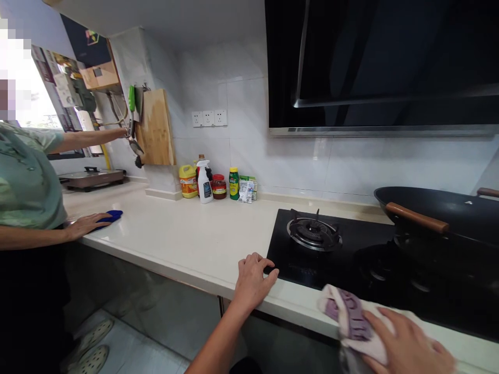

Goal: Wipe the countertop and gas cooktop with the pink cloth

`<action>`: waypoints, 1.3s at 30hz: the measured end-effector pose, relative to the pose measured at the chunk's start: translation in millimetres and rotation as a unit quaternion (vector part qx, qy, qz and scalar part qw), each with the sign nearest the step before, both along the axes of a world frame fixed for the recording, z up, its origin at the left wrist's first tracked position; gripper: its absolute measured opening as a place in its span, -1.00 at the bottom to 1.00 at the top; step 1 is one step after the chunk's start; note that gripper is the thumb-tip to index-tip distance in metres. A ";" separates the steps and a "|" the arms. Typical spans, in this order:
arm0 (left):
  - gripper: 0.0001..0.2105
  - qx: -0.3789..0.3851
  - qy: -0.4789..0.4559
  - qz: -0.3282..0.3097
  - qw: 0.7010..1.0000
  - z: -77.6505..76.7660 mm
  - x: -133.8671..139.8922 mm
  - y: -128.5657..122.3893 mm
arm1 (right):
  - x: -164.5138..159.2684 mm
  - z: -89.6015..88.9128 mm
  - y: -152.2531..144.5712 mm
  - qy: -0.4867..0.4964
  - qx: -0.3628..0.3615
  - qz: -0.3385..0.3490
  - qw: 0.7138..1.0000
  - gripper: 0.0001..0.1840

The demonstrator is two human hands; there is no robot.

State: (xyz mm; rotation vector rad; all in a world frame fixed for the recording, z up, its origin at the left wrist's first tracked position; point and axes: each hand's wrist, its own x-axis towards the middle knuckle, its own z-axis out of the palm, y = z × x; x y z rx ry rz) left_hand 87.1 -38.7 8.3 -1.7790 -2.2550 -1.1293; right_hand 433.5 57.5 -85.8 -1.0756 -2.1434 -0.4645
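My left hand [255,278] rests at the counter's front edge, against the near left corner of the black gas hob [343,265]. Its fingers are slightly bent, the thumb stands apart, and nothing shows in it. At the lower right, my right hand [413,343] is on a white and purple cloth [353,317], pressing and gripping it. The cloth lies over the counter edge in front of the hob, part of it hanging down. A dark wok [440,208] with a wooden handle sits on the hob's right side; the left burner [314,232] is uncovered.
To the left, another person [27,182] has one hand on a blue cloth [111,217] and the other near utensils by a cutting board [156,127]. Several bottles and a red-lidded jar [219,187] line the wall. A range hood [382,67] overhangs the hob.
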 end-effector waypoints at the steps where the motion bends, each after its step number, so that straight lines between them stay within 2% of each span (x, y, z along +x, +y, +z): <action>1: -0.86 0.000 0.001 0.000 1.000 -0.2 -0.1 0.0 | -27.3 5.2 -8.8 -0.020 -0.002 0.018 1.000 -0.47; 4: -0.85 -0.006 0.003 0.001 1.000 0.3 0.1 -0.5 | -101.9 22.5 -35.6 -0.043 -0.016 0.081 0.996 -0.38; 7: -0.85 -0.013 -0.005 -0.001 1.000 1.6 0.3 -0.9 | -139.4 34.2 -48.0 -0.040 -0.026 0.153 0.987 -0.36; 10: -0.84 -0.017 -0.014 -0.003 1.000 1.7 -0.2 -0.2 | -137.5 43.1 -41.9 -0.011 -0.053 0.229 0.972 -0.52; 12: -0.83 -0.017 -0.018 -0.001 1.000 1.0 -0.7 0.7 | -125.1 54.6 -32.8 0.030 -0.076 0.242 0.967 -0.65; 15: -0.80 -0.022 -0.022 0.002 1.000 -0.1 -0.7 1.7 | -109.3 82.3 -16.3 0.093 -0.077 0.186 0.975 -0.68; 18: -0.78 -0.023 -0.017 0.002 1.000 -0.7 -0.4 1.8 | -111.6 104.4 1.5 0.105 -0.042 0.104 0.988 -0.55; 20: -0.78 -0.018 -0.013 0.002 1.000 -1.5 -0.7 1.7 | -124.7 104.8 8.9 0.096 -0.033 0.042 0.994 -0.43; 22: -0.79 -0.011 -0.012 0.003 1.000 -2.6 -1.7 1.8 | -142.8 94.0 8.8 0.049 -0.055 0.009 0.997 -0.39; 25: -0.80 0.001 -0.008 0.000 1.000 -4.4 -3.3 2.7 | -167.2 73.5 -1.4 -0.062 -0.109 0.049 0.991 -0.50; 27: -0.80 0.004 -0.002 -0.001 1.000 -5.1 -3.8 3.5 | -177.2 68.4 -6.3 -0.096 -0.134 0.089 0.982 -0.54; 30: -0.79 0.000 0.005 0.001 1.000 -5.1 -3.7 4.1 | -183.7 77.9 1.2 -0.106 -0.170 0.112 0.973 -0.52; 35: -0.80 -0.005 0.011 -0.002 1.000 -5.4 -5.5 2.8 | -178.5 101.5 34.3 -0.106 -0.239 0.088 0.961 -0.45; 39: -0.84 0.003 0.012 -0.012 1.000 -6.4 -8.4 2.1 | -155.3 100.8 40.3 -0.100 -0.260 0.085 0.957 -0.48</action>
